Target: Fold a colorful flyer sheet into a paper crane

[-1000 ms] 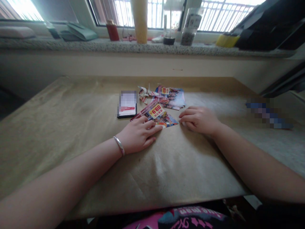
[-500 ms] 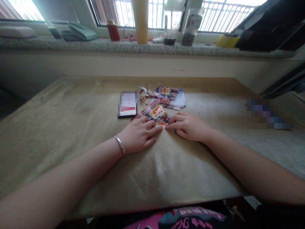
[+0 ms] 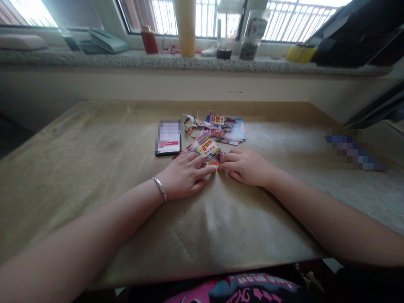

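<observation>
A colourful printed flyer with a yellow price panel lies flat on the table between my hands, its near edge turned up in a narrow strip. My left hand, with a silver bangle at the wrist, rests on its left side. Those fingers are spread, and the index fingertip touches the near edge. From the other side, my right hand lays slightly bent, parted fingers on the right edge. Both index fingertips almost meet at the near corner. Fingers cover part of the flyer.
Behind the flyer lie a stack of similar flyers and a folded paper figure. A phone is at their left. Far right is a blurred-out item. Bottles and containers line the stone windowsill beyond the table.
Both index fingertips stay at the flyer's near edge, with only slight finger shifts. The left wrist has risen a little. Everything else is in place.
</observation>
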Tool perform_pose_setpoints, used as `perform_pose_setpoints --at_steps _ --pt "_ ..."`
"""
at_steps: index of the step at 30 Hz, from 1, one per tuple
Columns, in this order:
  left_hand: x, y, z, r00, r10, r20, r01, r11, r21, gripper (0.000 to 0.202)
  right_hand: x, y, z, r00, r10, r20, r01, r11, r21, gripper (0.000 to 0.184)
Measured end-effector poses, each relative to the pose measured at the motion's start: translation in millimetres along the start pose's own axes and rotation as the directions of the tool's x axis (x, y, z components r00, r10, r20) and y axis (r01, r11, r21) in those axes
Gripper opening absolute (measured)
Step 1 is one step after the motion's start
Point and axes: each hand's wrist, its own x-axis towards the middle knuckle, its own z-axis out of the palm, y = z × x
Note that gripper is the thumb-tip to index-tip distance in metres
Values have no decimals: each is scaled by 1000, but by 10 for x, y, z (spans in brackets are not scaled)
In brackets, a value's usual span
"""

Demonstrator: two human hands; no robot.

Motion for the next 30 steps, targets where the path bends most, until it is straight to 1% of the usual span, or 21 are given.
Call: perform_pose_setpoints --at_steps 8,13,15,22,30 --pt "-53 -71 -25 999 37 4 -36 999 -37 35 -6 2 6 1000 4 -8 -4 999 32 28" --pt "-66 -136 -94 991 133 22 -132 989 -71 32 -7 -5 -2 1000 8 -18 -7 999 40 29" --pt "-75 -160 -113 988 151 18 -149 985 -88 32 -12 -3 2 1000 10 -16 -10 999 43 29" --pt "-118 -215 -130 989 146 12 -142 976 -167 32 -12 2 -2 1000 2 -11 -2 999 35 29" --pt "-148 -307 -149 984 177 0 -170 945 -279 32 -21 12 -15 1000 -22 13 21 999 31 31"
